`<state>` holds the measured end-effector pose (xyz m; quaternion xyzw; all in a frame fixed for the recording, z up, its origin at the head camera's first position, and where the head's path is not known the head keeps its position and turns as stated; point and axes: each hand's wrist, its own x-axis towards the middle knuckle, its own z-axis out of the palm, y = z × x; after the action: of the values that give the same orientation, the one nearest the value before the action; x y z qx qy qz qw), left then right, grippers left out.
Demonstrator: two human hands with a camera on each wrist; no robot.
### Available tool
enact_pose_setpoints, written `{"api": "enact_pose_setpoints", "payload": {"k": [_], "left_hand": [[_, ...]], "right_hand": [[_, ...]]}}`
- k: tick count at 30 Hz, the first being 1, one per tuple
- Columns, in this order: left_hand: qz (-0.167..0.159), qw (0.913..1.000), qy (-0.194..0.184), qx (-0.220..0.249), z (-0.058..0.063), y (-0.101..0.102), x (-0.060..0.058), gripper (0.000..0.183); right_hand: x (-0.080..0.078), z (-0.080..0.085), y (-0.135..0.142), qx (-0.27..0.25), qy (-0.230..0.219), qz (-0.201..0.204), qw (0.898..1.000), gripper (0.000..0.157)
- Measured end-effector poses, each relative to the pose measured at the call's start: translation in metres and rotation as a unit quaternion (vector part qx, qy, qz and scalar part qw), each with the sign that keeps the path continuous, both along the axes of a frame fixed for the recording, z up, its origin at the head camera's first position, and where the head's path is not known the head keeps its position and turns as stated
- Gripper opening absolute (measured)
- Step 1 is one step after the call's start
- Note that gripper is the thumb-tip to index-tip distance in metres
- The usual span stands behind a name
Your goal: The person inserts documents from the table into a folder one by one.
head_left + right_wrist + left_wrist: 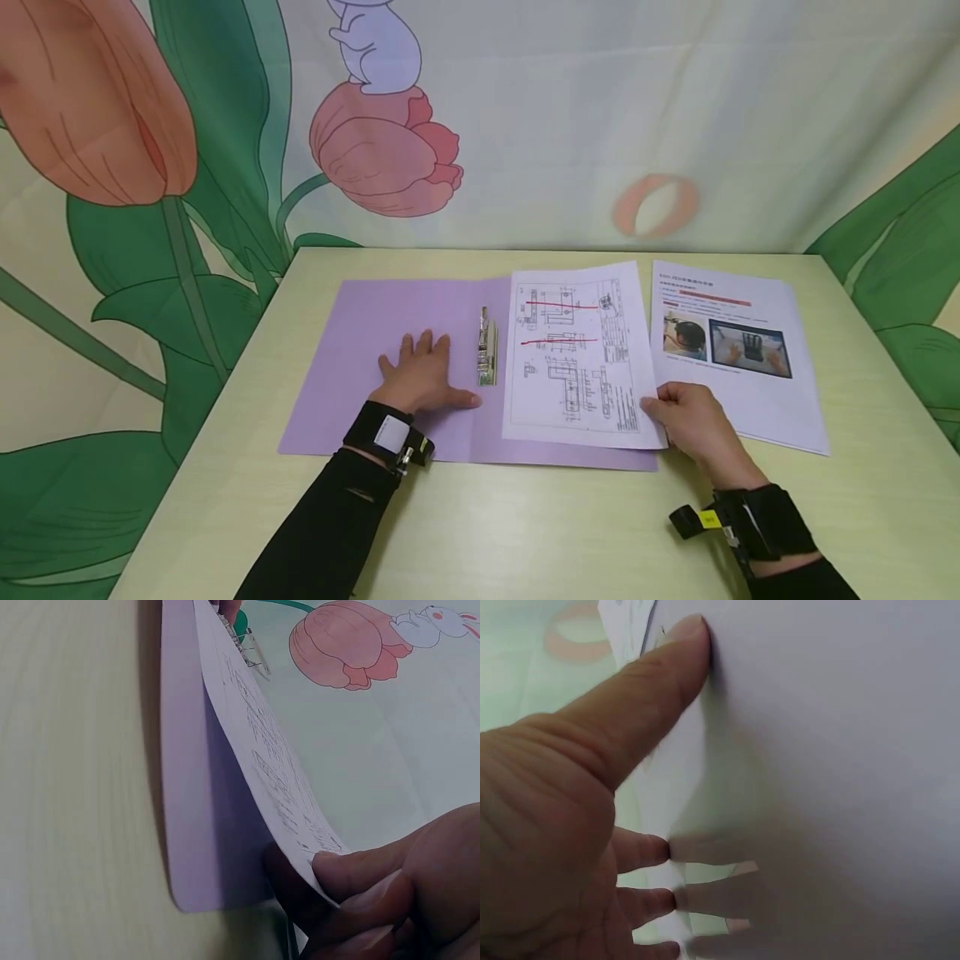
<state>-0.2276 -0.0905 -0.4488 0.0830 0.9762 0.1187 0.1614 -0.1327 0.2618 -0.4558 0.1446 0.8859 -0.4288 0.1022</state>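
A purple folder (382,333) lies spread out on the table, with a metal clip (487,346) along its middle. My left hand (420,375) rests on the folder's left cover, fingers spread, thumb pointing toward the clip. A printed sheet of technical drawings (577,358), crossed by two red lines, lies over the right cover. Its lower right corner is pinched between the thumb and fingers of my right hand (690,417). In the right wrist view the sheet (262,757) is lifted off the purple cover (187,787) along that edge. Whether several sheets are held cannot be told.
To the right lie white printed pages (765,408) with two photos, close beside the folder. The pale table (525,533) extends in front. Behind it hangs a curtain (540,125) printed with tulips and a rabbit.
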Motion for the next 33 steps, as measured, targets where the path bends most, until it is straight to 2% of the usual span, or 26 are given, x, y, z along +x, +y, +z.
{"api": "enact_pose_setpoints", "payload": {"k": [7,18,21,24,27,30,32,33], "left_hand": [[-0.006,0.9994,-0.021,0.027,-0.003,-0.004,-0.003,0.125],[-0.006,0.9995,-0.024,0.017,-0.006,0.001,-0.008,0.125],[-0.006,0.9996,-0.019,0.021,-0.005,0.004,-0.010,0.118],[-0.016,0.9992,0.013,0.035,-0.004,0.006,-0.011,0.100],[-0.058,0.9936,0.069,0.068,-0.003,0.005,-0.006,0.071],[-0.111,0.9814,0.120,0.101,-0.002,0.004,0.002,0.051],[-0.135,0.9762,0.123,0.117,-0.002,0.003,0.005,0.048],[-0.136,0.9762,0.116,0.123,-0.003,0.003,0.004,0.050]], "right_hand": [[-0.004,0.003,-0.006,-0.012,-0.003,0.013,1.000,0.028],[-0.005,0.000,-0.012,-0.015,-0.015,0.018,1.000,0.028],[-0.004,-0.001,-0.011,-0.020,-0.022,0.012,0.999,0.028],[-0.002,-0.001,-0.011,-0.022,-0.023,0.009,0.999,0.029],[-0.002,0.001,-0.011,-0.022,-0.018,0.013,0.999,0.029],[-0.004,0.003,-0.011,-0.019,-0.016,0.027,0.999,0.028],[-0.005,0.003,-0.011,-0.012,-0.017,0.037,0.999,0.027],[-0.006,0.003,-0.011,-0.007,-0.017,0.042,0.999,0.027]]}}
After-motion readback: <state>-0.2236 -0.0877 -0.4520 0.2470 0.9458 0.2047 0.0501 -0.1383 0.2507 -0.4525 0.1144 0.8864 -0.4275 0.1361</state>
